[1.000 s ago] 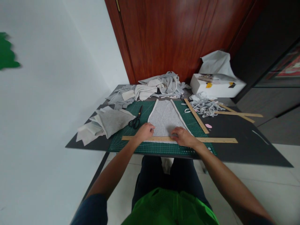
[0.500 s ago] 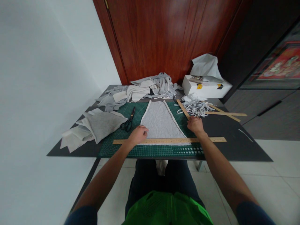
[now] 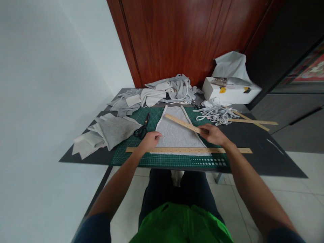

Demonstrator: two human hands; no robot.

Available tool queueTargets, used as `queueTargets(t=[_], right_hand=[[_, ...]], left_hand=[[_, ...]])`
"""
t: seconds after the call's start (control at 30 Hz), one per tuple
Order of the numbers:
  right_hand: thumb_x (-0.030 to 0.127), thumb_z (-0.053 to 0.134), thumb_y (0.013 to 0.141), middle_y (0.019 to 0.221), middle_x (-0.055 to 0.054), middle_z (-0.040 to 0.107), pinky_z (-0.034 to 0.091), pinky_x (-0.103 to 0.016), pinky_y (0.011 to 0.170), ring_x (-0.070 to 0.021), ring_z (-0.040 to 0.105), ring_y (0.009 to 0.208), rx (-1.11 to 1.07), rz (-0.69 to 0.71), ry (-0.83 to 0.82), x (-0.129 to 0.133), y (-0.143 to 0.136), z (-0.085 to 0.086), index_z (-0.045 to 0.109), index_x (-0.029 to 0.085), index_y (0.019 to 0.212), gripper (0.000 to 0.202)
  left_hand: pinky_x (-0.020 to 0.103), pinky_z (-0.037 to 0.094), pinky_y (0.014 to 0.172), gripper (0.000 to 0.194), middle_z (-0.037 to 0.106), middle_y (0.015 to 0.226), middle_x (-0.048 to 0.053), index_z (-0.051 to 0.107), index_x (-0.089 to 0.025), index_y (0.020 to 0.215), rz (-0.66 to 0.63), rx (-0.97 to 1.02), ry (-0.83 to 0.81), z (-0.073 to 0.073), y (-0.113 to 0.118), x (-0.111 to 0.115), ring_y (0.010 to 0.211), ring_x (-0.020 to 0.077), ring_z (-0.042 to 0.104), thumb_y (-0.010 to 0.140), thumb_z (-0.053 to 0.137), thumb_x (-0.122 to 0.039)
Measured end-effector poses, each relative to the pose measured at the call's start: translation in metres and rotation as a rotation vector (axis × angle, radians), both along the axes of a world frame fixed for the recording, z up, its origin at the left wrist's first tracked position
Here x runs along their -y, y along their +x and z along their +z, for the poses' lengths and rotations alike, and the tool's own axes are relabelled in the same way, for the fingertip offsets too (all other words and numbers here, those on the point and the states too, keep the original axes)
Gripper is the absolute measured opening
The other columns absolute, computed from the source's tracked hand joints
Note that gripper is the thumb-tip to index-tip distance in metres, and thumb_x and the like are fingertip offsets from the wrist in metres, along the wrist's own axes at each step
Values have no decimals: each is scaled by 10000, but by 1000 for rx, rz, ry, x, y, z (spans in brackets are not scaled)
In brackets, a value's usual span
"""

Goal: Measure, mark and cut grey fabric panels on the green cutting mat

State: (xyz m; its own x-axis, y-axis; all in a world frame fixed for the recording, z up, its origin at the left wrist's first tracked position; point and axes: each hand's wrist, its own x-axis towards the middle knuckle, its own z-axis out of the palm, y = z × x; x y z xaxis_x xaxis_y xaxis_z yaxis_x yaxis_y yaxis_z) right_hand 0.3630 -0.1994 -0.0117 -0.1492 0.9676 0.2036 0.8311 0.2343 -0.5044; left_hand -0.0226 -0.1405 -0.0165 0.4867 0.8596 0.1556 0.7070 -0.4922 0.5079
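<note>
My right hand (image 3: pixel 212 134) grips a short wooden ruler (image 3: pixel 182 124) by its right end. It slants up and left across a grey fabric panel (image 3: pixel 172 130). Tapering toward the far end, the panel has pale bound edges along both slanting sides. My left hand (image 3: pixel 151 140) is at the panel's left edge with its fingers curled together; anything between them is hidden. A long wooden ruler (image 3: pixel 182 150) lies across the panel's near edge, passing under or behind my left wrist. Beneath everything is a green cutting mat (image 3: pixel 162 162). Black-handled scissors (image 3: pixel 142 129) rest left of the panel.
Folded grey fabric pieces (image 3: pixel 118 130) lie at the left, and heaped cloth (image 3: pixel 162 92) lines the back. A white box (image 3: pixel 230 93) stands at the back right. In front of it are tangled fabric strips (image 3: pixel 217 113) and two crossed wooden strips (image 3: pixel 255 122).
My right hand has swung the short ruler leftward from beside the panel to over it. My left hand stays near the panel's left edge. The whole view has shifted slightly.
</note>
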Motion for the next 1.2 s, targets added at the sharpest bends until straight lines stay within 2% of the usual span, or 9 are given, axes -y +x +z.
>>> queueTargets(t=[0.1, 0.27, 0.37, 0.5, 0.63, 0.77, 0.93, 1.07, 1.2], right_hand=[[240, 652, 870, 1067, -65, 759, 551, -301, 813, -195, 696, 854, -42, 161, -128, 8, -7, 5, 785, 215, 1146, 308], [309, 706, 875, 1011, -52, 775, 558, -305, 792, -195, 714, 833, -62, 192, -250, 11, -7, -5, 795, 225, 1067, 228], [287, 703, 869, 1003, -51, 771, 554, -309, 812, -201, 716, 863, -49, 160, -230, 9, -7, -11, 789, 220, 1011, 179], [256, 649, 905, 932, -50, 747, 539, -305, 797, -188, 688, 820, -9, 127, -129, 11, -12, -10, 763, 201, 923, 128], [206, 645, 898, 937, -68, 743, 534, -336, 870, -215, 679, 909, 25, 163, -32, 18, -18, -8, 757, 201, 920, 114], [225, 671, 889, 946, -68, 757, 532, -372, 922, -241, 672, 959, 62, 200, -33, 25, -21, -11, 766, 211, 949, 113], [221, 663, 894, 1004, -78, 771, 518, -403, 981, -252, 677, 1018, 87, 183, -41, 24, -27, -13, 781, 215, 995, 156], [199, 640, 913, 1030, -83, 778, 477, -445, 1032, -251, 671, 1036, 111, 266, -37, 23, -30, -12, 778, 210, 1044, 190], [201, 642, 918, 1022, -78, 783, 469, -449, 1011, -255, 657, 1019, 112, 315, -48, 24, -25, -13, 772, 209, 1036, 176]], left_hand=[[300, 589, 961, 302, 828, 1064, 66, 821, -168, 1034, 76, 40, -7, 0, -7, -3, 994, 198, 770, 900, 573, -63], [289, 590, 954, 288, 828, 1047, 75, 817, -149, 1018, 118, 24, -58, 1, -15, -4, 971, 196, 775, 885, 581, -52], [279, 589, 963, 300, 827, 1055, 69, 818, -153, 1017, 115, 1, -76, 1, -15, -3, 982, 194, 775, 869, 577, -51], [273, 586, 966, 313, 825, 1040, 61, 822, -163, 1008, 77, -26, -64, 3, -13, -4, 973, 191, 772, 834, 590, -45], [255, 590, 925, 315, 809, 1026, 59, 819, -168, 979, 57, -43, -29, 2, -12, -2, 912, 174, 762, 790, 606, -32], [244, 584, 919, 297, 790, 1021, 58, 815, -166, 963, 49, -31, -10, 0, -12, -1, 910, 168, 752, 793, 603, -48], [257, 581, 922, 319, 776, 1013, 53, 816, -172, 972, 50, -50, 8, -4, -10, -3, 903, 169, 738, 778, 593, -51], [307, 566, 978, 303, 776, 985, 74, 828, -173, 955, 15, -133, 59, -5, -11, -3, 966, 213, 727, 753, 632, -59], [349, 548, 1030, 299, 783, 1017, 97, 837, -165, 947, -6, -176, 61, -3, -16, -2, 982, 235, 727, 749, 640, -59]])
